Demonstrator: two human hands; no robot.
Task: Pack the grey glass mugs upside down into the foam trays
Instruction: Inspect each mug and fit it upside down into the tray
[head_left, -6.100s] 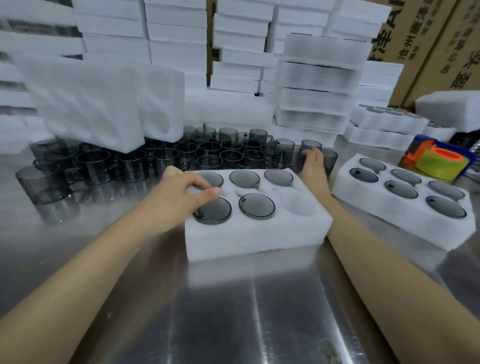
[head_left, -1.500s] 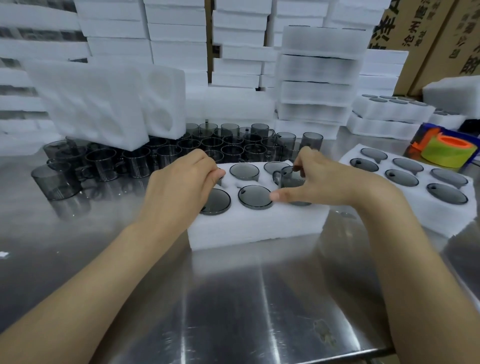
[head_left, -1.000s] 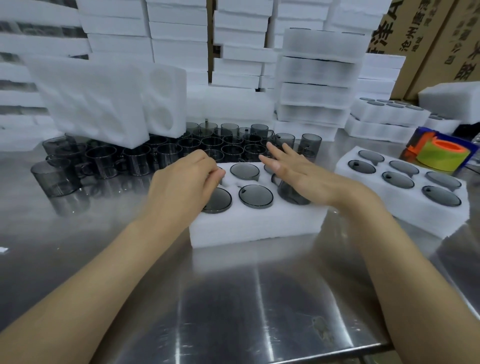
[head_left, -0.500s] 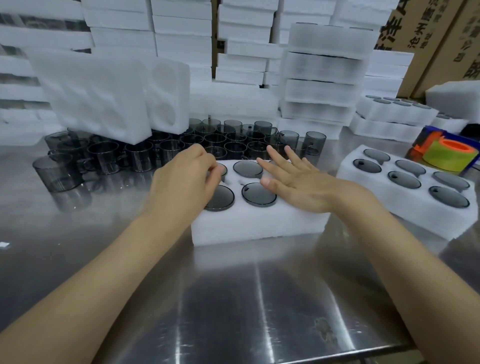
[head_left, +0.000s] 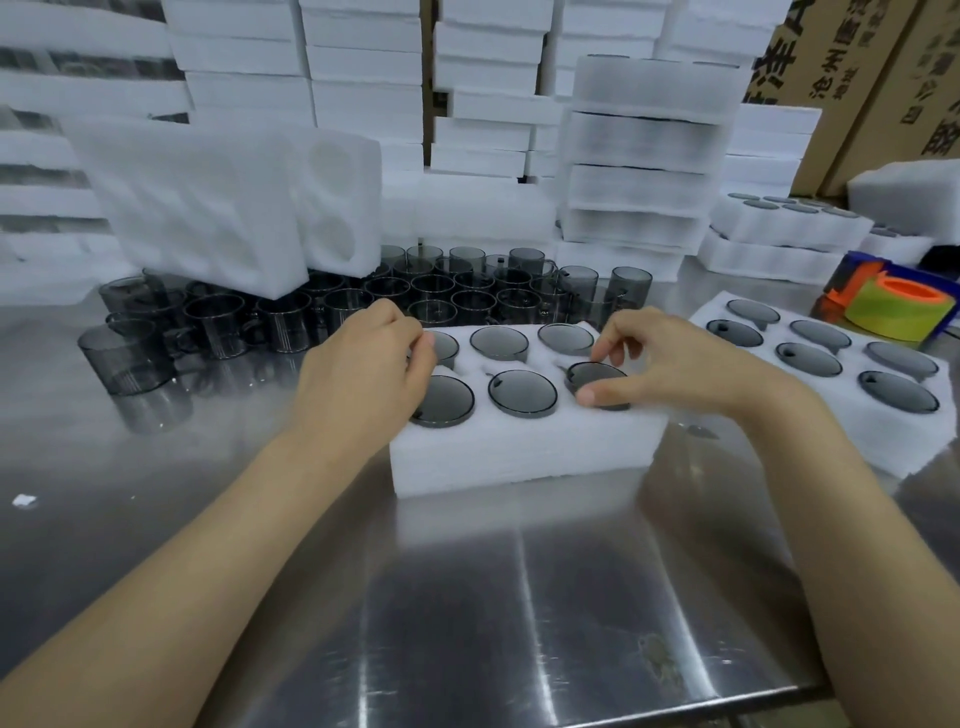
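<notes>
Foam stock (head_left: 363, 78): white trays are stacked high along the back wall. One empty tray (head_left: 197, 208) is propped on edge at the left, above the glassware.
Steel table (head_left: 519, 597): all the work is laid out on it.
Loose mugs (head_left: 467, 293): a dense cluster of grey glass mugs stands upright behind the centre tray, not yet packed. The larger share of the job is judged to lie here.
Far trays (head_left: 779, 228): filled trays are stacked at the right rear, with grey bases showing on top.
Right tray (head_left: 857, 431): six pockets are seen and six mugs are set in them base-up. This tray is judged finished.
Centre tray (head_left: 519, 457): there are two rows of three pockets, and a grey base shows in every one. The back-left pocket is partly hidden by the left hand. The tray is judged all but complete.
Left hand (head_left: 363, 374): it is laid on the tray's left end with the fingers curled under. Whether anything is gripped cannot be told.
Right hand (head_left: 670, 364): thumb and fingertips are closed on the rim of the last mug.
Last mug (head_left: 597, 382): it sits upside down in the front-right pocket of the centre tray and is apparently being seated.
</notes>
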